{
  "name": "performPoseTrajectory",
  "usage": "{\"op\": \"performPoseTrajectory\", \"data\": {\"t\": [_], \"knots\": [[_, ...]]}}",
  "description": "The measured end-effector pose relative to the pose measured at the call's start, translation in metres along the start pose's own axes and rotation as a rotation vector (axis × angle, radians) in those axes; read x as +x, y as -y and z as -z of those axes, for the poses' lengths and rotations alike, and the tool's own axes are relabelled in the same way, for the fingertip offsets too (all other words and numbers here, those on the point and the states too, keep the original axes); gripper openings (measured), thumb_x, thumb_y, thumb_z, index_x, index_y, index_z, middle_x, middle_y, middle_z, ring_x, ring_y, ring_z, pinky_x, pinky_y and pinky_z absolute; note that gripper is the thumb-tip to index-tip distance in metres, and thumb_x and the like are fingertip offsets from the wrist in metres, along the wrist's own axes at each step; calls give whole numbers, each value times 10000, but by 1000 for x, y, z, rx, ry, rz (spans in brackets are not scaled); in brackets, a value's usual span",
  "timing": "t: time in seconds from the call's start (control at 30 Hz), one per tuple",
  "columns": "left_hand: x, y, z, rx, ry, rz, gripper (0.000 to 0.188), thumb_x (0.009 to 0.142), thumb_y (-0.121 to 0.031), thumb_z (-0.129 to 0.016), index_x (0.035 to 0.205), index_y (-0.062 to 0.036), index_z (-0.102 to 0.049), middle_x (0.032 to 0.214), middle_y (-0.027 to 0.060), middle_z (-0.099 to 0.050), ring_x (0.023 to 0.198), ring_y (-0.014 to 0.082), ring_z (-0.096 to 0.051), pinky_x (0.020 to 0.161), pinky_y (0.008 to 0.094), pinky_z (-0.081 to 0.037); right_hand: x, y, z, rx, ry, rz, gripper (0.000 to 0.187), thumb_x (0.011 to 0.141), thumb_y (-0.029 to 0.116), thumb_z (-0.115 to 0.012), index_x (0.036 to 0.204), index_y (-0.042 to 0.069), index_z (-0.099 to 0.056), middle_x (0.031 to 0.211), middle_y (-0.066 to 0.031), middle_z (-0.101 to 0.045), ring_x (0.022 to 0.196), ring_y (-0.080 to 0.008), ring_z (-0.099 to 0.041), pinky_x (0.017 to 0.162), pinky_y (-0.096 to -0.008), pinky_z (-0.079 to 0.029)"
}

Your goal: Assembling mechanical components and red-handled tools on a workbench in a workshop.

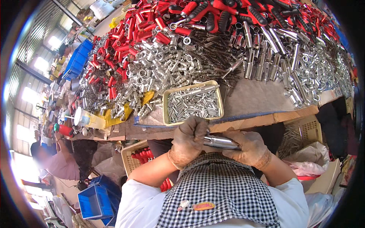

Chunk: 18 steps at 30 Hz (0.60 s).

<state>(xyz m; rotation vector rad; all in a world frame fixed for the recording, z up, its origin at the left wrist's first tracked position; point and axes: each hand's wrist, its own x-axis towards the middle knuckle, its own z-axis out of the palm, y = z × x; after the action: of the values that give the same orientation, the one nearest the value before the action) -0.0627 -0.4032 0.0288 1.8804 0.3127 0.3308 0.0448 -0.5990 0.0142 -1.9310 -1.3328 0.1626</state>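
Both my hands wear dirty, pale work gloves and meet in front of my checked apron, just off the table's near edge. A shiny chrome metal tube (220, 142) lies between them, tilted slightly down to the right. My left hand (189, 141) is closed at the tube's left end, its fingers curled together. Around the right end my right hand (249, 147) is closed, its fingers partly hidden. Just beyond my left hand stands a cream plastic tray (166, 110) full of small silver metal pins (194, 102).
Heaped on the table are silver collars (163, 62), dark springs (215, 49), chrome tubes (262, 64), red sleeves (125, 41) and red-and-black handles (224, 17). A clear plastic tub (89, 118) stands at the left edge. Below are blue crates (93, 203) and a crate of metal parts (313, 131). Another person (62, 163) sits at left.
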Motion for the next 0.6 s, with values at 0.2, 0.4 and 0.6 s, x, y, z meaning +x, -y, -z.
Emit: {"op": "performPoseTrajectory", "data": {"t": [0.2, 0.4, 0.6], "knots": [[4, 15, 12, -156, -180, 38, 177, 991, -194, -537, 957, -26, -578, 711, 11, -595, 621, 76, -565, 564, 233, -475, -3, 6, 12, -110, -10, 39, 461, 730, 294, -772, 1103, 49, -658, 780, -127, -661, 666, -295, -654, 605, -378, -528], [2, 28, 38, -358, -328, -66, 200, 980, -206, -558, 980, -7, -580, 761, 22, -604, 626, 93, -586, 594, 237, -510, -2, 2, 11, 4, -119, 2, 339, 690, 207, -778, 990, 70, -698, 774, -120, -661, 689, -287, -656, 621, -373, -530], [-12, 14, 10, -262, -285, -21, 168, 996, -190, -515, 983, -29, -564, 761, 18, -609, 645, 84, -581, 599, 229, -492, -1, 3, 0, -42, -81, 119, 548, 679, 251, -793, 1161, 62, -615, 885, -136, -676, 687, -293, -657, 618, -375, -536]]}}
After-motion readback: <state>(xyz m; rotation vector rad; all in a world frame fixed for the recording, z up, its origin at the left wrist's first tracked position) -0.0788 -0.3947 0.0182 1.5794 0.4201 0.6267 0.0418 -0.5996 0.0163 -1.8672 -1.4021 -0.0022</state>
